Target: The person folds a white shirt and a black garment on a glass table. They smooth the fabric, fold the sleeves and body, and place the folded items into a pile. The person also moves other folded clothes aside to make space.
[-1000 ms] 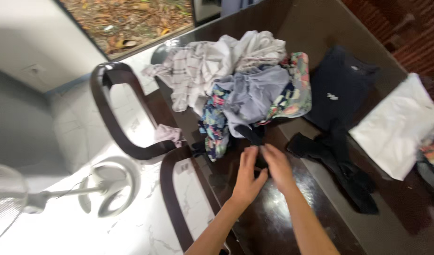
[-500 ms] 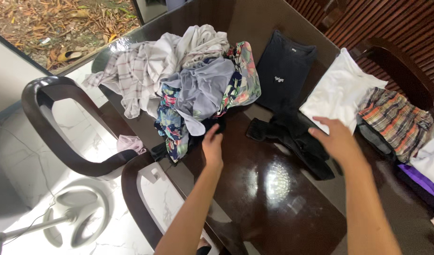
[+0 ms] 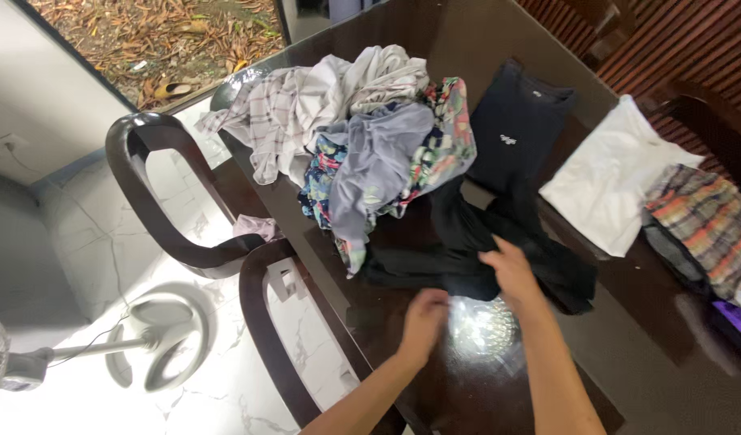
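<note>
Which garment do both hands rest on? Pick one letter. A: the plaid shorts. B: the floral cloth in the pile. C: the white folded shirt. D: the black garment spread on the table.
D: the left hand and right hand both press on the black garment on the dark table.

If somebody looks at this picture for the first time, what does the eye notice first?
First, the tangled clothes pile at the far left of the dark glossy table. Next, the left hand and right hand at a crumpled black garment just in front of it. To the right lie a flat navy shirt and white shirt.
</note>
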